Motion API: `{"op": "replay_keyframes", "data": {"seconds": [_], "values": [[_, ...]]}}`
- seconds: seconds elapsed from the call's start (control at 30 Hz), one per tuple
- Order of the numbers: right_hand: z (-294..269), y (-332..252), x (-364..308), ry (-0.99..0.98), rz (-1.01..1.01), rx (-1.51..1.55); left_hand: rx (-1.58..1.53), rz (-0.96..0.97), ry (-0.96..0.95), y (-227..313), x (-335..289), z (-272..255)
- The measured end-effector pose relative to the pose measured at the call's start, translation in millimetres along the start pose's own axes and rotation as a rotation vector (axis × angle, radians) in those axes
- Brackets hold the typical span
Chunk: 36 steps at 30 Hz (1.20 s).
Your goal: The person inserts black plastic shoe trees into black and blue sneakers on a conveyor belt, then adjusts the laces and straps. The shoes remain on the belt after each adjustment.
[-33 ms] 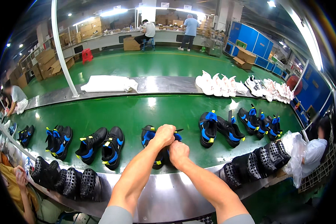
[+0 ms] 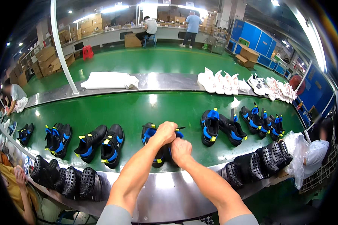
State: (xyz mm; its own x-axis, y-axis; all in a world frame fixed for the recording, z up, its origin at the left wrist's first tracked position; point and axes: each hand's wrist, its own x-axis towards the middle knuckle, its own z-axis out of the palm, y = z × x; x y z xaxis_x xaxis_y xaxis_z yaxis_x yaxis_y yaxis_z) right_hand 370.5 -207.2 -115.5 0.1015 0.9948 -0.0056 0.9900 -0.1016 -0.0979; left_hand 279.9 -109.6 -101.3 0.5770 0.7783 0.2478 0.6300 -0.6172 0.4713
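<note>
Both my hands are at a pair of black sneakers with blue panels and yellow tabs, in the middle of the green belt. My left hand (image 2: 166, 132) is closed over the upper part of the pair, close to a dark strap end. Just below and to its right, my right hand (image 2: 181, 149) is curled on the right-hand shoe, whose details my fingers mostly cover. The left sneaker (image 2: 148, 130) shows its blue lining beside my left wrist. What exactly my fingers pinch on the shoe is hidden.
Matching sneakers (image 2: 113, 144) stand left and right on the green belt (image 2: 157, 107). Black perforated shoe forms (image 2: 71, 182) line the near metal ledge (image 2: 161, 204) on both sides. White shoes (image 2: 214, 82) and a white cloth bundle (image 2: 109, 80) lie on the far ledge. Co-workers sit at both sides.
The whole view has shifted slightly, with the belt and shoes appearing a little higher. My hands remain closed at the same pair of sneakers.
</note>
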Motion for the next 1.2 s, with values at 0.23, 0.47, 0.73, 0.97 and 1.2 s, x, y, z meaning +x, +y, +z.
{"op": "replay_keyframes", "data": {"seconds": [0.23,0.47,0.73,0.97,1.2], "values": [[-20,14,9,0.118,0.018,0.190,-0.097,-0.106,0.127,6,-18,-14],[-11,63,7,0.223,-0.047,0.296,0.157,-0.215,-0.067,29,-17,-9],[9,55,42,0.186,-0.101,0.204,0.206,-0.256,0.138,18,-21,11],[-12,87,23,0.151,-0.139,0.382,0.308,-0.384,0.444,84,-123,-31],[-25,83,3,0.036,-0.042,0.373,0.000,-0.387,0.190,72,-124,22]]}}
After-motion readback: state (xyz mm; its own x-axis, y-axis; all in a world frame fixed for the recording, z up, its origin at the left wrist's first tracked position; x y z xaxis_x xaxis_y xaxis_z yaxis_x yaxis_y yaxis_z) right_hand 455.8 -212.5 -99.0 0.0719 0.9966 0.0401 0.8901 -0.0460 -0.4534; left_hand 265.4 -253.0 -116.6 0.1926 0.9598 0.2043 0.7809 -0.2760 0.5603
